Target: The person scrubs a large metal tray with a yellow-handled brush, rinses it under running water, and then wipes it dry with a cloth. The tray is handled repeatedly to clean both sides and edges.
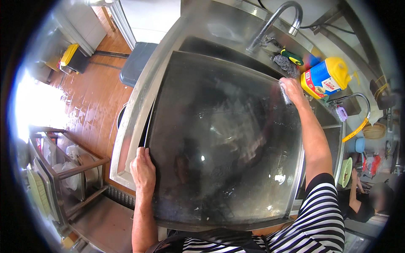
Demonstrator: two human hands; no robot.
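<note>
A large, dark rectangular metal panel (202, 126), with wet whitish streaks and suds, lies across a stainless steel sink (121, 164). Its left edge is gripped by my left hand (143, 169). At the far right corner, my right hand (292, 90) presses a pale scrubbing pad (285, 96) against the panel; most of the pad is hidden under the fingers. Behind the far edge shows part of a second dark panel (202, 44).
A chrome faucet (275, 23), steel-wool scrubber with green handle (286, 64), and yellow-and-blue detergent jug (327, 77) stand behind. Right are a faucet with a yellow hose (356, 131) and another person (360, 202) by a green basin (345, 172). A metal rack (79, 170) stands left.
</note>
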